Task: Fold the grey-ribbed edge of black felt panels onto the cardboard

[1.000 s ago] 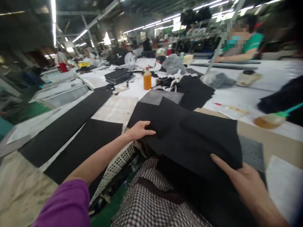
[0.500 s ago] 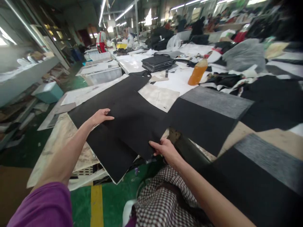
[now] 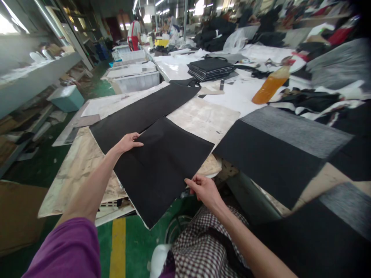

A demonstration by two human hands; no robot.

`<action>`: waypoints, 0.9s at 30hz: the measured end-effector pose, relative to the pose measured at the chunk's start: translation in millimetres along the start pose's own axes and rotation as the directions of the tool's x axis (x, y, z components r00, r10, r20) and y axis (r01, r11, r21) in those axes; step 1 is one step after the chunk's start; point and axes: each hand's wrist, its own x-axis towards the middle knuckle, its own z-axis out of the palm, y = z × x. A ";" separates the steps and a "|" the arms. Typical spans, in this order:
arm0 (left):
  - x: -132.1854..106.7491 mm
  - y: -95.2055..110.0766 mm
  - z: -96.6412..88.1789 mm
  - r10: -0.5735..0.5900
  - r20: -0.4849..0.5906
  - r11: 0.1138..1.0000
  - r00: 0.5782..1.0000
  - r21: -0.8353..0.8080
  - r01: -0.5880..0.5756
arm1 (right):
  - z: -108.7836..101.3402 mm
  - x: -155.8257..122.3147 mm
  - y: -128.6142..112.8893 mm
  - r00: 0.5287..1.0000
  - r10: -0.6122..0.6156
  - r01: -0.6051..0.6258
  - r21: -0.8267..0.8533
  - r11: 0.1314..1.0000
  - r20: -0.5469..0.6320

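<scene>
Leftward swings the black sheet (image 3: 165, 166) since a second ago! Around it: one orange-filled bottle (image 3: 269, 87) and one dark stack (image 3: 211, 68) far, two grey-banded panels (image 3: 269, 158) right, one long panel (image 3: 145, 110) left. Right hand (image 3: 205, 190) pinches the sheet's near-right edge; left hand (image 3: 126, 143), thumb and forefinger parted, touches its left side.

I see a matte black, four-sided sheet (image 3: 166, 164) spread nearly flat, faintly rippled toward its left side, its near corner jutting past the stained, pale board (image 3: 82, 168).

Dim overall, glare at upper-left window (image 3: 6, 25), right side blurry.
</scene>
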 end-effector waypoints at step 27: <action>-3.4 -10.5 -1.0 -0.061 0.028 0.998 0.998 -0.006 0.061 | 11.5 -0.4 3.7 0.996 -0.059 0.052 -0.112 0.992 -0.061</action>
